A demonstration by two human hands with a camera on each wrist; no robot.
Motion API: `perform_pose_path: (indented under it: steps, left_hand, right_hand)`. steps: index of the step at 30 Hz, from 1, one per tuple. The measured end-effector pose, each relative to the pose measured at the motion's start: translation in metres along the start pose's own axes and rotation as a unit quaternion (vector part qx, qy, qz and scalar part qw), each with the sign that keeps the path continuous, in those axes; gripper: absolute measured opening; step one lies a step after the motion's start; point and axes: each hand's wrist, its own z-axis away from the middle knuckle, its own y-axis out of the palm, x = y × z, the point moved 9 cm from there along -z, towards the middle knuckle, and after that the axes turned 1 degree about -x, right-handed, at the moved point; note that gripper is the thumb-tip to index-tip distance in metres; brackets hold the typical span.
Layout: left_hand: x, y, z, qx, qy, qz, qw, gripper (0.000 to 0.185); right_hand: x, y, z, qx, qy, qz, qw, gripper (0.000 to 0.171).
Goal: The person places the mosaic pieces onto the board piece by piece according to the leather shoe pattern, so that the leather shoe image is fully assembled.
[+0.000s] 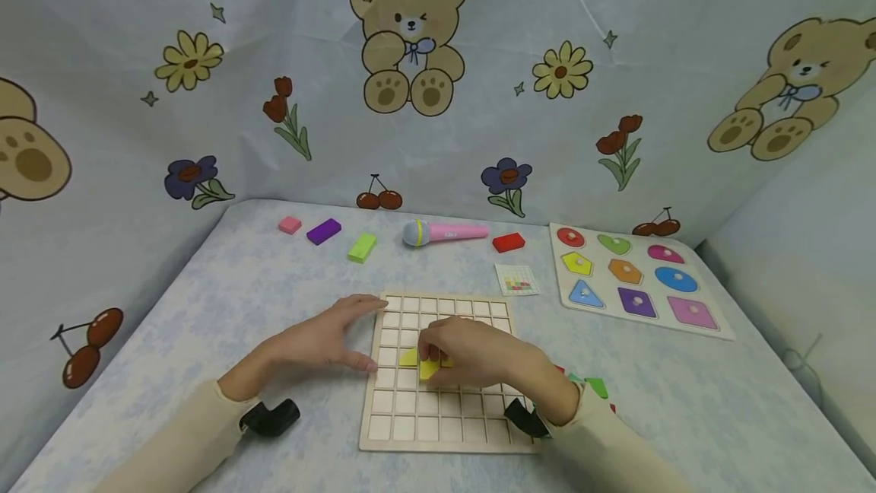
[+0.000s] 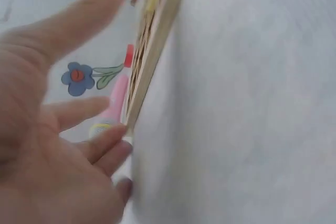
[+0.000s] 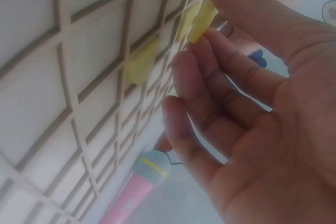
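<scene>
I had my left hand flat with fingers spread, its fingertips pressed against the left edge of the wooden grid board. My right hand rested over the board's middle, thumb and forefinger pinching a yellow piece held at the grid. A second yellow piece lay in a cell just beside those fingers. Beyond both hands lay the pink toy microphone; the shape puzzle board sat well to the right.

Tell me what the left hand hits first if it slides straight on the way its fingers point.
Probably nothing new: the left hand already touches the wooden grid board at its left edge, so it meets that board.
</scene>
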Motion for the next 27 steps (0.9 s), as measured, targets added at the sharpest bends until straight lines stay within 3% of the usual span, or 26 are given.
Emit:
perform_pose_path:
  steps: [3,5,12,19,27]
  left_hand:
    - [0.008,-0.003,-0.004,-0.008,-0.023,0.098,0.9949,0.087]
    - [0.011,-0.003,-0.006,-0.012,-0.030,0.135,0.9903,0.081]
    - [0.011,0.008,-0.007,0.016,-0.024,0.115,0.9929,0.076]
    - [0.008,0.008,-0.007,0.008,0.002,0.088,0.9961,0.074]
    - [0.010,0.007,-0.007,0.008,-0.006,0.082,0.9966,0.073]
  right_hand:
    - [0.000,0.003,-0.002,0.004,0.001,0.006,1.000,0.022]
    - [-0.001,0.005,-0.003,0.008,0.003,0.008,1.000,0.021]
    - [-0.002,0.011,-0.005,0.022,0.010,0.015,1.000,0.019]
    - [0.000,0.010,-0.004,0.021,0.012,0.023,0.999,0.021]
    - [0.000,0.008,0.001,0.010,0.006,0.005,1.000,0.021]
